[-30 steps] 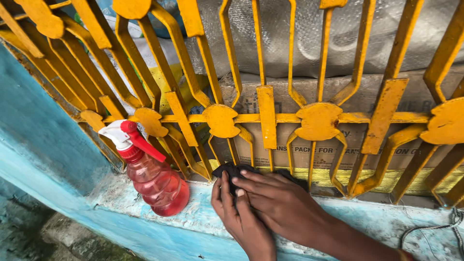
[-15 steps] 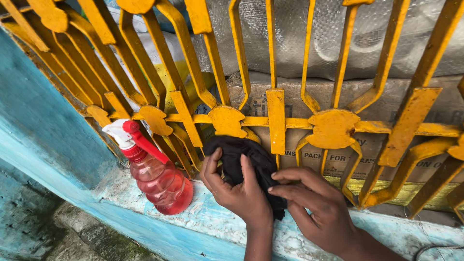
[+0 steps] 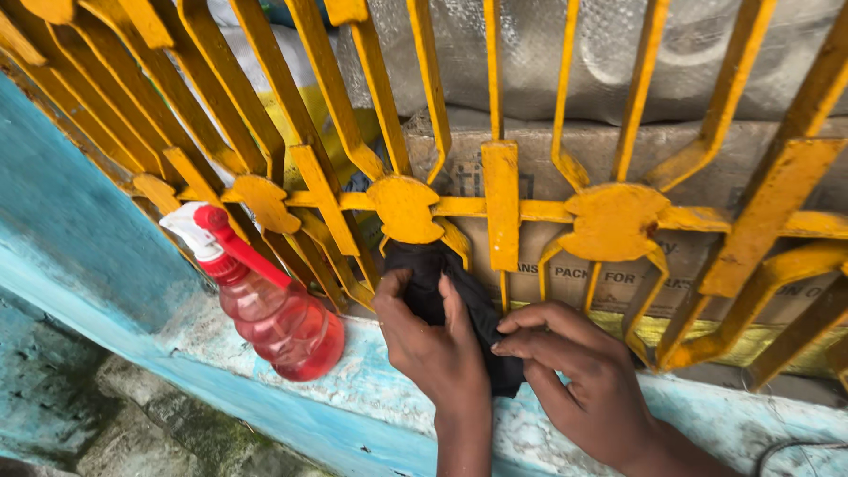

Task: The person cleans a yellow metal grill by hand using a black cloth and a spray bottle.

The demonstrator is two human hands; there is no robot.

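Your left hand (image 3: 433, 344) and right hand (image 3: 574, 380) are both pressing a black cloth (image 3: 450, 291), fingers clamped on it, against the yellow grille (image 3: 495, 203) just above the blue ledge (image 3: 265, 389). Left of your fingers, a red spray bottle (image 3: 274, 309) is leaning against the bars; beyond them, cardboard boxes (image 3: 609, 159) are sitting.

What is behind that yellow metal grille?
Behind the yellow grille sit a brown cardboard box and, above it, grey bubble wrap. The bars, the black cloth and both hands hide part of the box; whatever lies deeper cannot be seen.
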